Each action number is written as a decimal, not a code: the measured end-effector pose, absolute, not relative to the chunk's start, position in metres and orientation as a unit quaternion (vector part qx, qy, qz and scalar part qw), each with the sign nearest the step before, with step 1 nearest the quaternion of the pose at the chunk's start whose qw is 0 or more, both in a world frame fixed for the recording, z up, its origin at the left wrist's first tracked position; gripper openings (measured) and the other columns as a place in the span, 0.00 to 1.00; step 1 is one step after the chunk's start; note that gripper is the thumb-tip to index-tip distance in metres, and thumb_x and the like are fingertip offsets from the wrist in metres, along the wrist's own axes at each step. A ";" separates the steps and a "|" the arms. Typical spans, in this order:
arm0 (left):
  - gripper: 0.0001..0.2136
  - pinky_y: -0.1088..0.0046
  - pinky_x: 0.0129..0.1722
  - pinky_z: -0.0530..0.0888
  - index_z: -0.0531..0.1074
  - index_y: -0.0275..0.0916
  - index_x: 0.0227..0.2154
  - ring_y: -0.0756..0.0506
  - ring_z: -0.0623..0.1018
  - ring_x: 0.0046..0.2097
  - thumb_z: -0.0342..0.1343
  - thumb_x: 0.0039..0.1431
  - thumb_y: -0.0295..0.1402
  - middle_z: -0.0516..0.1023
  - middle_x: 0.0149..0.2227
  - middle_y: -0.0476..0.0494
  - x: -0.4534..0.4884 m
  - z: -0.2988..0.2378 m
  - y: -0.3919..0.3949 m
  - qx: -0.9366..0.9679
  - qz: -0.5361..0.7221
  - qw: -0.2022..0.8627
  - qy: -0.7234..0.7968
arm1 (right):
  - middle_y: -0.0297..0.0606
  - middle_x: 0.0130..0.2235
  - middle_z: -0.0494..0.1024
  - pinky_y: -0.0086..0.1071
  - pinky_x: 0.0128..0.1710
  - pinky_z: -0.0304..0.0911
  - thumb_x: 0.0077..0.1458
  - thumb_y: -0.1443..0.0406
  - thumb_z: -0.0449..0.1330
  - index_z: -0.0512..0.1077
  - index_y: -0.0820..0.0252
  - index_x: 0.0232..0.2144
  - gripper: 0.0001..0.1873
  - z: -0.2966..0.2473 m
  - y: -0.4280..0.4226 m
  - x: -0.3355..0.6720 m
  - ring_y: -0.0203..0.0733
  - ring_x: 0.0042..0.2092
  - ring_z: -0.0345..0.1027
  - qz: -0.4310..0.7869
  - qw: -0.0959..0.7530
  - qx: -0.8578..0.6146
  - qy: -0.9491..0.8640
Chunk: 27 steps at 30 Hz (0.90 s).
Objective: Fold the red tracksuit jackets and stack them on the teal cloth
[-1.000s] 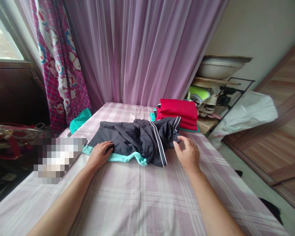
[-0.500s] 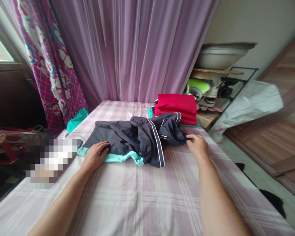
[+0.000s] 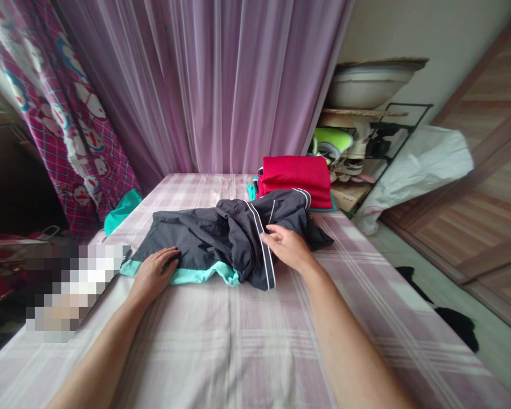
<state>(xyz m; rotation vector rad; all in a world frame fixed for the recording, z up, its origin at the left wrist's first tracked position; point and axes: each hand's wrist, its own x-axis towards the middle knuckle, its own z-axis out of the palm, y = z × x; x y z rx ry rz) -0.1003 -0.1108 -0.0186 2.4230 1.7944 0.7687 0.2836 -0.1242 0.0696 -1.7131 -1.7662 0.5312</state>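
A dark grey jacket-like garment (image 3: 196, 230) with a turquoise edge and white-striped trim lies rumpled across the checked bed cover. My left hand (image 3: 156, 271) rests flat on its near left corner, over the turquoise edge, fingers stretched out. Above the bunched right part, my right hand (image 3: 287, 245) is at the white-striped band (image 3: 262, 250), with its fingers apart and nothing visibly held. Whether its fingertips touch the cloth is hard to tell. The garment's dark right end (image 3: 321, 236) lies beyond my right wrist.
Behind the garment sits a folded red cloth stack (image 3: 296, 176). The checked bed cover (image 3: 221, 352) spreads underneath. Turquoise cloth (image 3: 123, 211) and a blurred-out object (image 3: 80, 289) lie along the left edge. A shoe rack (image 3: 392, 147) and white bag (image 3: 430, 159) stand right.
My right hand has let go of the garment's right end and moved left to the striped band. My left hand stays on the near left corner. The view has shifted slightly.
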 end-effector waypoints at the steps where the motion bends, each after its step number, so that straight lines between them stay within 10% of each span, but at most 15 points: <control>1: 0.23 0.57 0.56 0.74 0.78 0.39 0.46 0.37 0.79 0.54 0.45 0.62 0.48 0.80 0.53 0.37 -0.101 -0.019 -0.110 0.778 0.246 0.013 0.578 | 0.40 0.41 0.83 0.32 0.41 0.66 0.56 0.58 0.60 0.73 0.57 0.55 0.24 0.068 -0.125 0.277 0.42 0.40 0.76 0.227 0.280 -0.645 -0.674; 13: 0.22 0.58 0.56 0.74 0.78 0.41 0.45 0.37 0.79 0.53 0.46 0.62 0.48 0.80 0.53 0.38 -0.101 -0.019 -0.110 0.781 0.251 0.017 0.571 | 0.33 0.22 0.77 0.26 0.25 0.62 0.50 0.63 0.60 0.81 0.62 0.29 0.11 0.101 -0.157 0.311 0.35 0.23 0.67 0.459 0.057 -0.526 -0.714; 19: 0.21 0.58 0.57 0.73 0.78 0.41 0.45 0.38 0.78 0.54 0.46 0.61 0.47 0.80 0.53 0.39 -0.100 -0.019 -0.110 0.775 0.252 0.026 0.579 | 0.43 0.47 0.82 0.35 0.49 0.66 0.59 0.61 0.56 0.79 0.57 0.44 0.16 0.081 -0.136 0.318 0.45 0.47 0.75 0.100 0.249 -0.655 -0.707; 22: 0.23 0.58 0.58 0.73 0.78 0.40 0.45 0.37 0.78 0.55 0.45 0.61 0.48 0.80 0.53 0.37 -0.098 -0.017 -0.110 0.773 0.248 0.031 0.583 | 0.45 0.54 0.78 0.41 0.58 0.61 0.58 0.60 0.60 0.77 0.56 0.50 0.18 0.067 -0.129 0.322 0.49 0.57 0.70 0.014 0.182 -0.665 -0.724; 27: 0.25 0.57 0.58 0.72 0.78 0.39 0.45 0.37 0.78 0.55 0.44 0.62 0.51 0.79 0.53 0.36 -0.096 -0.014 -0.112 0.774 0.243 0.031 0.584 | 0.37 0.39 0.85 0.37 0.46 0.65 0.54 0.64 0.62 0.83 0.50 0.35 0.09 0.072 -0.138 0.330 0.48 0.45 0.77 0.136 -0.031 -0.714 -0.686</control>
